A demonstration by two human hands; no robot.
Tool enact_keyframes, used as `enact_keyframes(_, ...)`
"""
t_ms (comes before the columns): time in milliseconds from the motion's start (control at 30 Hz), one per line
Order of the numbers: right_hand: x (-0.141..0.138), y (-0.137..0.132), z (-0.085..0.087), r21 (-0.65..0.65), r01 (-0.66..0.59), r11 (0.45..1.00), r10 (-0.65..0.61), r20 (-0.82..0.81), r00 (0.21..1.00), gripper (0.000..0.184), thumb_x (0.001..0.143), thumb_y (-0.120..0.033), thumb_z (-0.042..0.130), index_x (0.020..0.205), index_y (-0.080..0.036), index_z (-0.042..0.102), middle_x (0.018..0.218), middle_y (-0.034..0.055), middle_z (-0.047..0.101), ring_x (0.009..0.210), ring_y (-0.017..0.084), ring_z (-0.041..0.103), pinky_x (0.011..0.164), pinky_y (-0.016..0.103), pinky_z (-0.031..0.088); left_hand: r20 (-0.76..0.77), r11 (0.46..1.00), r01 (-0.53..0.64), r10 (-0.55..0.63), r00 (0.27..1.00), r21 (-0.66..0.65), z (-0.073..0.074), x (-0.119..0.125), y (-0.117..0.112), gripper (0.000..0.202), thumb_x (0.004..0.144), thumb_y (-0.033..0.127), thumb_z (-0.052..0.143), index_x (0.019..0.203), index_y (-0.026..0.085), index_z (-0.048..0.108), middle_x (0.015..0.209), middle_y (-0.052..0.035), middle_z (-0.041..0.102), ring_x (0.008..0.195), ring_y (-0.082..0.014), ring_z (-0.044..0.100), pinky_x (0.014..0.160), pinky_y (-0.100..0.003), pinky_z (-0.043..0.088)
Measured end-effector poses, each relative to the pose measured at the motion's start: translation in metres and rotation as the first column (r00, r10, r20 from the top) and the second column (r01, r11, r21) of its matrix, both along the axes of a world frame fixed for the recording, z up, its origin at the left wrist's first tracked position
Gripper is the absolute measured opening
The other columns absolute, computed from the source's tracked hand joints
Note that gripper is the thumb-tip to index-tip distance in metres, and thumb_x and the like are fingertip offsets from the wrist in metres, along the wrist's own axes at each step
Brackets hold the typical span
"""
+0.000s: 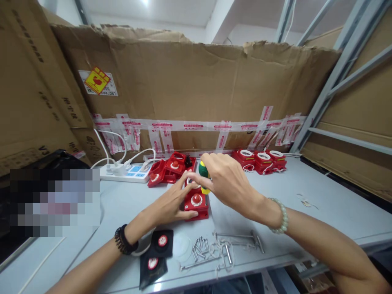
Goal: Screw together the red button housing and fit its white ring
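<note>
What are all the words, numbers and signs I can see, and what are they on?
"V3": on the left cardboard box; the other characters there are too blurred.
A red glass sign: on the yellow sticker.
White label: too blurred to be sure.
Packing tape: red print, too small.
Round labels on the black packets: too small.
Red box: any print is too small.

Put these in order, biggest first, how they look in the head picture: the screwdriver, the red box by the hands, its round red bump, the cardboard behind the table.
1. Cardboard
2. Red box, partly covered
3. Screwdriver, partly hidden by the right hand
4. Round red bump
</note>
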State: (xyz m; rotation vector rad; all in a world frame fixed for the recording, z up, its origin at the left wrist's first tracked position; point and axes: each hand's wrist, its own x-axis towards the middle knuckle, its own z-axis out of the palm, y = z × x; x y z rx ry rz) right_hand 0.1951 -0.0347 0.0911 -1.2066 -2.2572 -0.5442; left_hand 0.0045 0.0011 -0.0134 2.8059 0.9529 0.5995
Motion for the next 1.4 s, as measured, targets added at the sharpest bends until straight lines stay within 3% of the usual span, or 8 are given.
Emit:
enact_keyframes(133,0.002,-0.004,0.017,-0.167,0.029,0.986,-0.010,0.114,0.993,0.026,0.093,-0.037,0.039,0.090,-0.014,0.052,0.065,0.0038,0.060,0.052,0.015,0.048,0.048,0.028,0.023,-0.011,0.997,-0.002,0.001,1.000,-0.079,0.006,0.002,0.000,0.076,0.078,0.044,0.063,0.141,0.028,0.022,0.146,-0.0128,0.018,0.124,-0.0348,0.039,0.099,-0.049,0.039)
enact_keyframes(333,0.018,-0.016,0.030,-0.347,-0.244,0.906,0.312,0.155,0.937,0.014,0.092,-0.026,0.040,0.088,-0.015,0.047,0.085,0.0054,0.060,0.068,0.013,0.051,0.062,0.026,0.033,-0.053,1.000,-0.013,0.012,0.999,-0.019,0.001,0.002,0.007,0.079,0.075,0.046,0.066,0.141,0.031,0.025,0.145,-0.0119,0.021,0.125,-0.0371,0.034,0.099,-0.053,0.036)
enact_keyframes(533,0.018,-0.015,0.029,-0.113,-0.019,0.993,0.054,0.315,0.948,0.028,0.095,-0.034,0.034,0.083,-0.015,0.051,0.072,0.0078,0.060,0.056,0.016,0.048,0.051,0.030,0.022,-0.069,0.999,-0.033,0.033,0.997,-0.002,-0.003,0.001,0.008,0.081,0.074,0.046,0.066,0.142,0.030,0.024,0.144,-0.0144,0.020,0.127,-0.0401,0.031,0.098,-0.055,0.036)
enact_keyframes(767,0.018,-0.016,0.050,-0.409,-0.142,0.901,0.268,0.268,0.925,0.022,0.092,-0.034,0.040,0.090,-0.014,0.049,0.085,0.0077,0.063,0.068,0.016,0.054,0.058,0.027,0.034,-0.094,0.997,-0.079,0.077,0.993,-0.019,-0.001,0.001,0.006,0.084,0.074,0.048,0.067,0.143,0.033,0.021,0.145,-0.0154,0.018,0.127,-0.0415,0.032,0.095,-0.057,0.038)
enact_keyframes(967,0.009,-0.009,0.043,-0.184,0.094,0.978,-0.019,0.375,0.927,0.037,0.094,-0.040,0.035,0.084,-0.012,0.056,0.074,0.0121,0.064,0.062,0.021,0.058,0.050,0.030,0.030,-0.079,0.996,-0.080,0.077,0.994,-0.034,-0.002,0.001,0.007,0.083,0.073,0.048,0.067,0.142,0.035,0.022,0.146,-0.0136,0.019,0.127,-0.0410,0.032,0.095,-0.057,0.037)
enact_keyframes(1200,0.017,-0.006,0.054,-0.496,-0.196,0.846,0.372,0.287,0.883,0.023,0.091,-0.028,0.044,0.105,-0.011,0.049,0.100,0.0127,0.063,0.083,0.019,0.059,0.065,0.028,0.042,-0.088,0.997,-0.067,0.064,0.994,-0.035,0.000,0.001,0.006,0.082,0.074,0.047,0.067,0.142,0.034,0.023,0.146,-0.0137,0.018,0.127,-0.0406,0.032,0.095,-0.057,0.037)
enact_keyframes(1267,0.017,-0.010,0.053,-0.440,-0.140,0.887,0.296,0.308,0.904,0.028,0.092,-0.034,0.042,0.106,-0.010,0.049,0.097,0.0139,0.063,0.080,0.021,0.061,0.063,0.030,0.042,-0.071,0.997,-0.063,0.060,0.996,-0.035,0.000,0.001,0.006,0.081,0.073,0.047,0.068,0.141,0.034,0.025,0.145,-0.0131,0.021,0.126,-0.0401,0.033,0.095,-0.057,0.037)
enact_keyframes(1400,0.007,-0.009,0.043,-0.179,0.178,0.968,-0.109,0.339,0.934,0.057,0.087,-0.059,0.036,0.102,-0.006,0.049,0.071,0.0155,0.064,0.065,0.028,0.063,0.048,0.032,0.036,-0.058,0.996,-0.073,0.070,0.996,-0.053,0.002,0.001,0.005,0.083,0.072,0.046,0.069,0.141,0.035,0.024,0.143,-0.0127,0.025,0.123,-0.0394,0.037,0.094,-0.056,0.038)
